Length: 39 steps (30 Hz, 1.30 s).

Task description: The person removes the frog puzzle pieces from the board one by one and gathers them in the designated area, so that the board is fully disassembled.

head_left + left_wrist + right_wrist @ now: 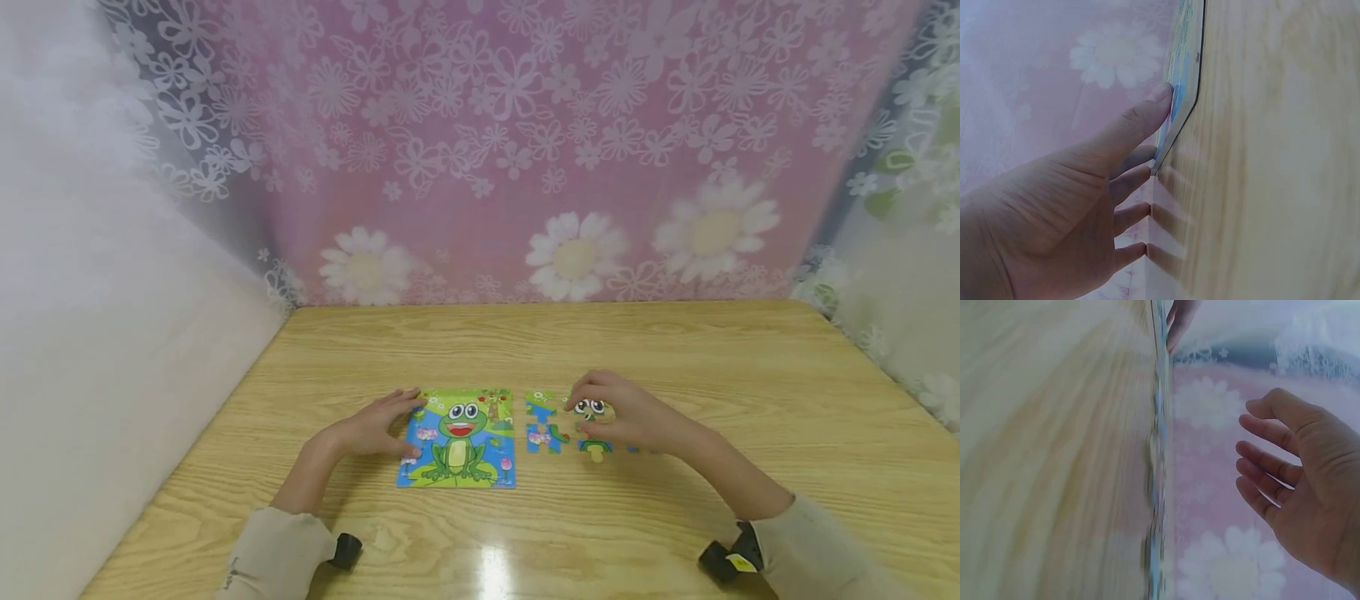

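A square frog puzzle board [457, 454] lies flat on the table. My left hand [377, 427] rests at its left side; in the left wrist view the thumb [1161, 94] touches the board's face and the other fingers spread along its edge and the tabletop. To the right of the board lie loose jigsaw pieces [542, 437], some joined. One piece with frog eyes [590, 407] shows beneath my right hand [633, 414]. That hand hovers over the pieces with loosely bent fingers, and nothing is seen between them in the right wrist view. It partly hides the pieces below.
The wooden table [360, 533] reaches back to a pink flowered curtain [480, 167]. A white cloth [127, 275] hangs along the left side, and a flowered cloth [907, 333] along the right. Each wrist carries a small black camera [345, 552].
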Motion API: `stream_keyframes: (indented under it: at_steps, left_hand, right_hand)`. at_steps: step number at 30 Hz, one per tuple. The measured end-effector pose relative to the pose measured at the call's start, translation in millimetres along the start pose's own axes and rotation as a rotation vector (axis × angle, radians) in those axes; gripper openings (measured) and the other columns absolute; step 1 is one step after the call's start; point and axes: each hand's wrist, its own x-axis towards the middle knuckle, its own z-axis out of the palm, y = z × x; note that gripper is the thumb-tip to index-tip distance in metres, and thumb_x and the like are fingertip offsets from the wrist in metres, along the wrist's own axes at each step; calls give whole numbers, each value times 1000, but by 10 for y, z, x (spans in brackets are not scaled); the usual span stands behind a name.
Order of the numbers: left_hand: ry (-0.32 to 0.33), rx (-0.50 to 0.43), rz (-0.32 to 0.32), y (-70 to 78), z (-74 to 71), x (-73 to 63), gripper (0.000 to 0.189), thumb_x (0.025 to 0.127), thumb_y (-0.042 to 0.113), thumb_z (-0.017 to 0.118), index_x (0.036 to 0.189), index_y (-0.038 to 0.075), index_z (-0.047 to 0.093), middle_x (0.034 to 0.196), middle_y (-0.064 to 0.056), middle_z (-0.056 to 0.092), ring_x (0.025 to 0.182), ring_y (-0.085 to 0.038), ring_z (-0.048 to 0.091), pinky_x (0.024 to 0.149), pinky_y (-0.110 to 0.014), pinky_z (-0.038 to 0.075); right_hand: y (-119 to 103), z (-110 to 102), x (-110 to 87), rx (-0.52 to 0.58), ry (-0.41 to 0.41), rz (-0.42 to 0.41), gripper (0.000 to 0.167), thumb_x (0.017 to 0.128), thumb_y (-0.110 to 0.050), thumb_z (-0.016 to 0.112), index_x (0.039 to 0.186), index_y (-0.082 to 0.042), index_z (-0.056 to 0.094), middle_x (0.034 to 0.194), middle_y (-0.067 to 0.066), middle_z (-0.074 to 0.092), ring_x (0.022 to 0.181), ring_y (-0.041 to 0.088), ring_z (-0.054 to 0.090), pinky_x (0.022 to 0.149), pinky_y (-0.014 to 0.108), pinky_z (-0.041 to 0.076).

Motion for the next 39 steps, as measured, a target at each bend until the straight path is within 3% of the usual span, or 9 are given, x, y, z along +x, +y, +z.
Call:
stream_keyframes:
  at_steps: [12, 19, 27, 32, 39]
  left_hand:
    - [-2, -22, 5, -16, -15, 6, 83, 80, 39, 70, 143, 3, 30, 150, -15, 14, 136, -36, 1, 104, -57, 3]
    - [9, -13, 11, 10, -17, 5, 75, 86, 38, 65, 142, 1, 31, 149, -17, 17, 135, -38, 4, 104, -57, 5]
    - [68, -28, -6, -17, -22, 3, 67, 91, 34, 58, 142, 0, 30, 149, -19, 17, 134, -42, 4, 102, -61, 7]
    - [81, -8, -26, -52, -16, -2, 64, 93, 32, 56, 143, 2, 30, 149, -17, 17, 134, -43, 3, 100, -64, 7]
    - [78, 3, -29, -74, -3, 2, 65, 93, 33, 55, 143, 1, 29, 148, -17, 20, 133, -44, 5, 100, -64, 5]
  right_hand:
    - [-367, 405, 610, 84, -97, 70, 19, 84, -15, 65, 103, -13, 66, 107, -4, 53, 103, 20, 47, 84, 42, 42]
    - [-584, 684, 864, 45, -162, 85, 19, 85, -18, 65, 103, -12, 66, 107, -1, 53, 101, 20, 48, 82, 36, 45]
    - [-702, 923, 1048, 88, -172, 52, 19, 86, -17, 65, 103, -10, 66, 104, -1, 55, 96, 19, 52, 78, 25, 46]
    - [-695, 1090, 1116, 127, -179, 94, 15, 86, -15, 63, 100, -12, 67, 100, -1, 55, 87, 17, 54, 70, 23, 46]
    - [-660, 1291, 1123, 44, -126, 80, 12, 83, -15, 67, 94, -12, 69, 94, -4, 57, 87, 11, 52, 73, 20, 45]
